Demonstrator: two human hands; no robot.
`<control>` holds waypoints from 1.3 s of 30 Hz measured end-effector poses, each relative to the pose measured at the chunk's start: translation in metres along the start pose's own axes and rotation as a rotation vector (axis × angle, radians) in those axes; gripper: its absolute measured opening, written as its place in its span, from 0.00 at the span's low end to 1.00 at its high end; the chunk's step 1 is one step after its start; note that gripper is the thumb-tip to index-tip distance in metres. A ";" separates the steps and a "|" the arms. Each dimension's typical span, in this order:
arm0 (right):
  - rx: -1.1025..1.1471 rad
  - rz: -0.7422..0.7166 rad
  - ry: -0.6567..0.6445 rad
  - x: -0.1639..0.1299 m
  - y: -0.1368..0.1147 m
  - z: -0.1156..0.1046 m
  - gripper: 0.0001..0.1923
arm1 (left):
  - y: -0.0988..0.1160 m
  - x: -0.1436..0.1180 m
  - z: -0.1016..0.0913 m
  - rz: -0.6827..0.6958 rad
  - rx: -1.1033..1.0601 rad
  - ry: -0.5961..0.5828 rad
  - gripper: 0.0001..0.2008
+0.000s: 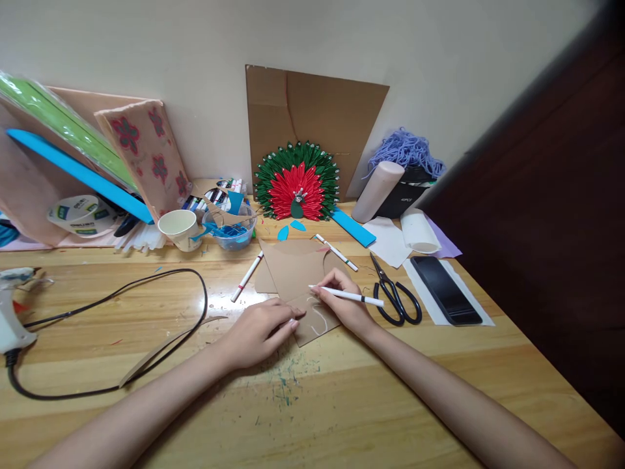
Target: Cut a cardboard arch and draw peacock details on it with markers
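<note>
Nearest of all, the left hand (261, 329) lies palm down on the wooden table (342, 404), its fingers loosely stretched with the tips pressing on the near left edge of a small cardboard piece (312, 319); it pins the piece flat and grips nothing. Touching that piece from the other side, the right hand (344, 303) is closed around a white pen (347, 296) in a writing hold. The pen lies almost level, its long axis running left to right: the tip points left onto the cardboard, just beyond the left fingertips, and the back end sticks out to the right past the knuckles. A pale curved line shows on the cardboard below the tip.

Just right of the pen's back end lie black scissors (395, 296), and beyond them a dark phone (445, 290). Past both hands rests a larger cardboard sheet (293, 264), with a second pen (247, 277) to its left. Farther off, against the wall, stands a green and red paper fan (297, 181).
</note>
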State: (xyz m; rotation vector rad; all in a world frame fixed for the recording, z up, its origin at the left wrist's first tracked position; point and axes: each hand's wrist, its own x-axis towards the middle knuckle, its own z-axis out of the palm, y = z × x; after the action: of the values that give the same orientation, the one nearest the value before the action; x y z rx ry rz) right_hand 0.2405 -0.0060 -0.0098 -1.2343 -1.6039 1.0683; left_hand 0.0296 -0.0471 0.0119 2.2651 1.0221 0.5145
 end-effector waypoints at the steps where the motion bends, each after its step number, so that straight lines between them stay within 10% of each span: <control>1: 0.016 -0.012 0.014 0.000 -0.001 0.000 0.12 | 0.000 0.000 0.000 0.002 -0.001 0.002 0.16; 39: -0.177 -0.015 -0.187 -0.001 0.004 0.001 0.17 | 0.004 -0.002 -0.001 -0.027 -0.033 0.029 0.16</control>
State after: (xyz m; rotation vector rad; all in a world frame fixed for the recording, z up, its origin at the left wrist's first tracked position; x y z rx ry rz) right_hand 0.2410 -0.0068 -0.0142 -1.2650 -1.8807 1.0772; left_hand 0.0300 -0.0506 0.0153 2.2177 1.0498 0.5499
